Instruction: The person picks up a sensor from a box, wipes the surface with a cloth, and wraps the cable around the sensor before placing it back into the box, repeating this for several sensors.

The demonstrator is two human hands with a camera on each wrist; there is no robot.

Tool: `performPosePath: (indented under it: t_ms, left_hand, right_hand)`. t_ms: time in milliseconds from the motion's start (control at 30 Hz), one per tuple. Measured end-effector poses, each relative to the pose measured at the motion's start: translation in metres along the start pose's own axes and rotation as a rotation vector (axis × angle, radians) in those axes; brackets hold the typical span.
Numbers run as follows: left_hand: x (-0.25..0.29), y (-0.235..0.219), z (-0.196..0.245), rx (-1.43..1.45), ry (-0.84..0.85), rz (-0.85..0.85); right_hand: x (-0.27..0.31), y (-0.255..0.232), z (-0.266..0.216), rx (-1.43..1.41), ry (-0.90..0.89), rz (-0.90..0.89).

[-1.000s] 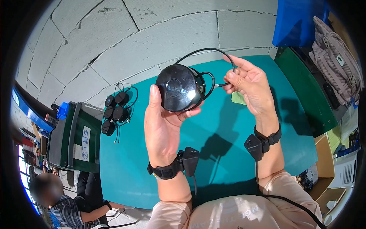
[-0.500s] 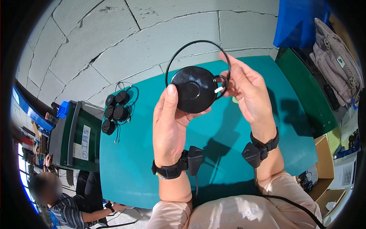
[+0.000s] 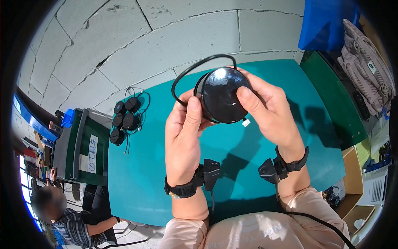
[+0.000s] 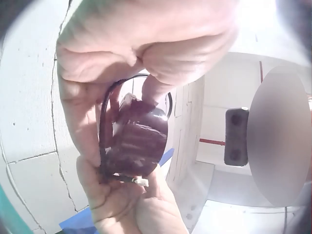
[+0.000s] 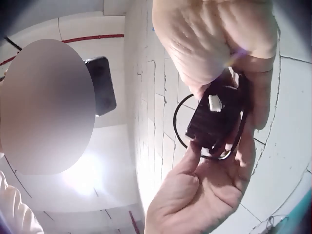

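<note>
Both hands hold a glossy black round device (image 3: pixel 224 97) up above the table, near its back edge. The left hand (image 3: pixel 182 137) grips its left side, thumb in front; the right hand (image 3: pixel 275 110) grips its right side, with the thumb on the shiny face. A black cable (image 3: pixel 176 81) loops out at the upper left. Its white connector (image 3: pixel 246 123) pokes out below the device, and in the right wrist view the connector (image 5: pixel 215 103) lies against the dark body (image 5: pixel 214 122). Fingers behind the device are partly hidden in the head view.
Several small black round units (image 3: pixel 130 122) with cables lie at the left of the green table (image 3: pixel 166 207). A dark green cabinet (image 3: pixel 89 151) and a seated person (image 3: pixel 74 224) are on the left. At the right are a grey mesh bag (image 3: pixel 365 66) and cardboard boxes (image 3: pixel 352 178).
The device has moved right and its face has turned. The right hand has shifted from the cable onto the device's side; the cable loop now leans to the left.
</note>
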State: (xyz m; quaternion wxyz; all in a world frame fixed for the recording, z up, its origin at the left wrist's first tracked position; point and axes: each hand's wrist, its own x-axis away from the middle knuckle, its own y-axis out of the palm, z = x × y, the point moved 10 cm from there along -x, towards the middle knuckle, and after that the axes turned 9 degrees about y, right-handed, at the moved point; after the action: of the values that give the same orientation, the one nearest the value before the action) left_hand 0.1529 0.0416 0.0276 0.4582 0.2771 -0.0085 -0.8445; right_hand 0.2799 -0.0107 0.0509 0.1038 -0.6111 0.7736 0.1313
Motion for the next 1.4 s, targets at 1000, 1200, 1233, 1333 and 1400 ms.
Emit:
performPosePath:
  t_ms: [1000, 1200, 1233, 1333, 1400]
  left_hand:
    - [-0.003, 0.003, 0.003, 0.264, -0.059, -0.007]
    - [-0.001, -0.002, 0.002, 0.382, -0.112, 0.019]
    - [-0.001, -0.001, 0.005, 0.346, -0.102, 0.013]
    - [-0.001, 0.000, 0.006, 0.418, -0.124, 0.004]
    - [0.000, 0.000, 0.007, 0.349, -0.091, -0.032]
  right_hand:
    - [-0.008, -0.011, 0.030, -0.327, 0.154, 0.060]
    - [-0.009, 0.017, 0.032, -1.275, 0.351, -0.484]
    - [-0.008, 0.018, 0.031, -1.323, 0.375, -0.506]
    - [-0.007, 0.020, 0.032, -1.368, 0.382, -0.557]
    - [-0.007, 0.019, 0.034, -1.352, 0.388, -0.521]
